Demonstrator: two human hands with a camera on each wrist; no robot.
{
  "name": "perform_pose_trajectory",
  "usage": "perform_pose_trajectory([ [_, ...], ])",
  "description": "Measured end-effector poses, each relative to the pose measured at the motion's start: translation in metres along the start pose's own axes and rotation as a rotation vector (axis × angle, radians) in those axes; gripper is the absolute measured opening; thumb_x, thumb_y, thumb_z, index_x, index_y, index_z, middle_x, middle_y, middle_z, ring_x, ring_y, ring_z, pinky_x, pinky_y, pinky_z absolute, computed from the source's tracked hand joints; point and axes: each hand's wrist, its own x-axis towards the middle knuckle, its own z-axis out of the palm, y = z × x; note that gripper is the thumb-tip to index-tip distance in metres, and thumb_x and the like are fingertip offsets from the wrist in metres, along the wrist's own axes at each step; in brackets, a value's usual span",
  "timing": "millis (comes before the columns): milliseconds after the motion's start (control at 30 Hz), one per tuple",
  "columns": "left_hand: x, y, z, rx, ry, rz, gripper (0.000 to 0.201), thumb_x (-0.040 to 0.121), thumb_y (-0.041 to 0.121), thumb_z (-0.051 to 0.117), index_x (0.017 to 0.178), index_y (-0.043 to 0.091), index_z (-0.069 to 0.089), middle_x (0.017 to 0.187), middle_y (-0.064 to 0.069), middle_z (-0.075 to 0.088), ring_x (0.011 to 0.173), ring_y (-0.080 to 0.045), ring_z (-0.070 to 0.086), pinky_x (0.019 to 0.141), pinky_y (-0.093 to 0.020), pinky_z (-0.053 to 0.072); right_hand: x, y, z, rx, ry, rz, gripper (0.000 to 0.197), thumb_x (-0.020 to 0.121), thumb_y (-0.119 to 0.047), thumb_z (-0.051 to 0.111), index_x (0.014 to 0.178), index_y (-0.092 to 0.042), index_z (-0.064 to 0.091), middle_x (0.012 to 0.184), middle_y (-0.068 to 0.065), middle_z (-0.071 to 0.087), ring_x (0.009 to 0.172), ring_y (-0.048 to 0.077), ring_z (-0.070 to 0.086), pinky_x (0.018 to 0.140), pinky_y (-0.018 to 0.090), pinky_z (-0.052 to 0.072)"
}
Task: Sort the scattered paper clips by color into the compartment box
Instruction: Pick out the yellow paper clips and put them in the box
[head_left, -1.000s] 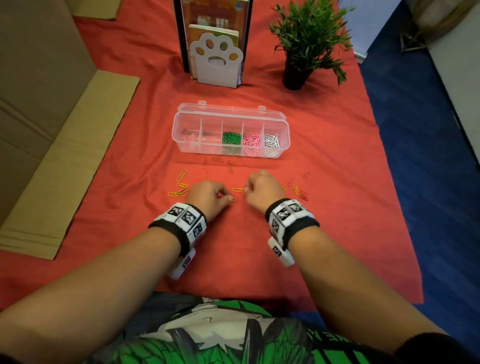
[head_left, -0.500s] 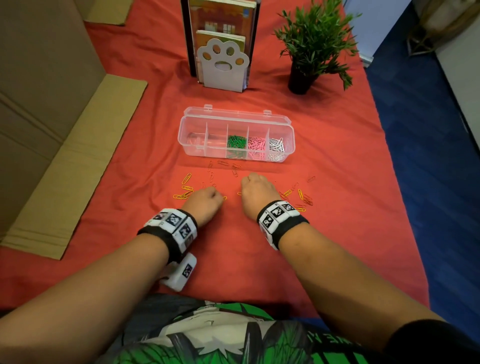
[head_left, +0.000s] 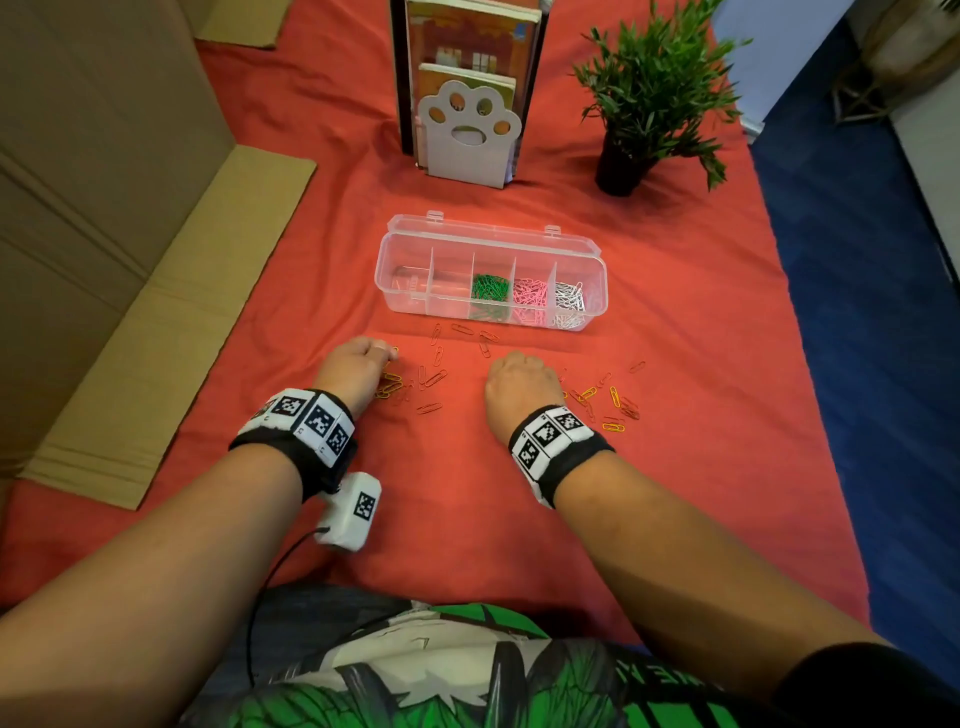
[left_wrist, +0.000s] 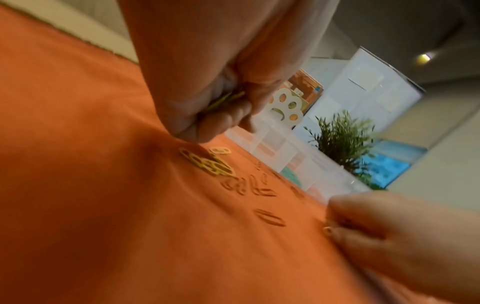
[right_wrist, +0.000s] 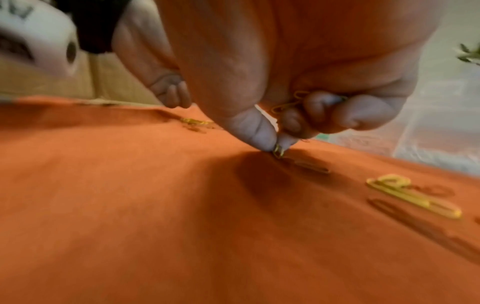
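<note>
A clear compartment box (head_left: 410, 249) stands open on the red cloth, with green clips (head_left: 489, 288), pink clips (head_left: 530, 293) and white clips (head_left: 569, 301) in its three right cells; the two left cells look empty. Yellow and orange paper clips (head_left: 434, 379) lie scattered in front of it. My left hand (head_left: 353, 366) is curled, holding yellow clips (left_wrist: 226, 98) in its palm, its fingertips down beside a yellow pile (left_wrist: 207, 162). My right hand (head_left: 519, 384) pinches a yellow clip (right_wrist: 278, 151) off the cloth and keeps more clips (right_wrist: 288, 105) tucked under its curled fingers.
A paw-shaped white bookend (head_left: 467, 137) with books and a potted plant (head_left: 654, 98) stand behind the box. Flattened cardboard (head_left: 130, 312) lies along the left. The cloth ends at the right over blue floor (head_left: 872, 364). More clips (head_left: 613, 402) lie right of my right hand.
The hands have moved apart: the left went to the left and forward to the yellow pile, the right shifted slightly right. The head camera has tilted, so the scene sits lower in view.
</note>
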Motion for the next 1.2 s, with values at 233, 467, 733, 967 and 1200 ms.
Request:
perform_pose_trajectory([
  [233, -0.002, -0.01, -0.019, 0.652, 0.037, 0.161, 0.033, 0.067, 0.027, 0.079, 0.098, 0.018, 0.07, 0.101, -0.006, 0.07, 0.097, -0.023, 0.064, 0.08, -0.025, 0.044, 0.007, 0.01, -0.024, 1.097, -0.277, 0.146, 0.027, 0.089, -0.005, 0.036, 0.066, -0.018, 0.043, 0.07, 0.007, 0.045, 0.061, 0.019, 0.042, 0.056, 0.029, 0.031],
  [467, 0.002, -0.017, -0.012, 0.743, 0.019, 0.257, 0.014, 0.077, 0.024, 0.068, 0.081, 0.011, 0.067, 0.093, -0.015, 0.066, 0.087, -0.032, 0.061, 0.075, -0.033, 0.046, 0.005, 0.012, -0.029, 2.188, -0.428, 0.258, 0.019, 0.08, -0.015, 0.039, 0.067, -0.012, 0.053, 0.062, 0.003, 0.048, 0.052, 0.013, 0.042, 0.048, 0.022, 0.037],
  [733, 0.014, 0.012, -0.015, 0.13, -0.129, -0.027, 0.023, 0.082, 0.016, 0.061, 0.062, 0.018, 0.05, 0.055, -0.003, 0.052, 0.048, -0.017, 0.045, 0.05, -0.025, 0.034, 0.017, 0.015, -0.059, 1.767, -0.297, 0.353, 0.03, 0.087, 0.013, 0.032, 0.08, -0.006, 0.053, 0.075, 0.005, 0.048, 0.061, 0.013, 0.044, 0.055, 0.024, 0.036],
  [967, 0.035, 0.105, -0.001, 0.365, -0.138, 0.108, 0.017, 0.078, 0.023, 0.064, 0.079, 0.006, 0.065, 0.077, -0.01, 0.063, 0.065, -0.024, 0.055, 0.071, -0.034, 0.053, 0.033, 0.029, -0.073, 1.506, -0.094, 0.327, 0.034, 0.087, 0.016, 0.031, 0.076, -0.01, 0.051, 0.072, 0.005, 0.048, 0.058, 0.012, 0.048, 0.05, 0.019, 0.045],
  [1200, 0.054, 0.136, 0.017, 0.298, -0.134, 0.014, 0.033, 0.081, 0.019, 0.059, 0.111, 0.004, 0.06, 0.107, -0.015, 0.068, 0.097, -0.031, 0.066, 0.089, -0.039, 0.053, 0.035, 0.045, -0.066, 1.494, -0.098, 0.384, 0.035, 0.089, 0.015, 0.029, 0.079, -0.013, 0.048, 0.077, 0.004, 0.049, 0.062, 0.011, 0.05, 0.054, 0.019, 0.048],
])
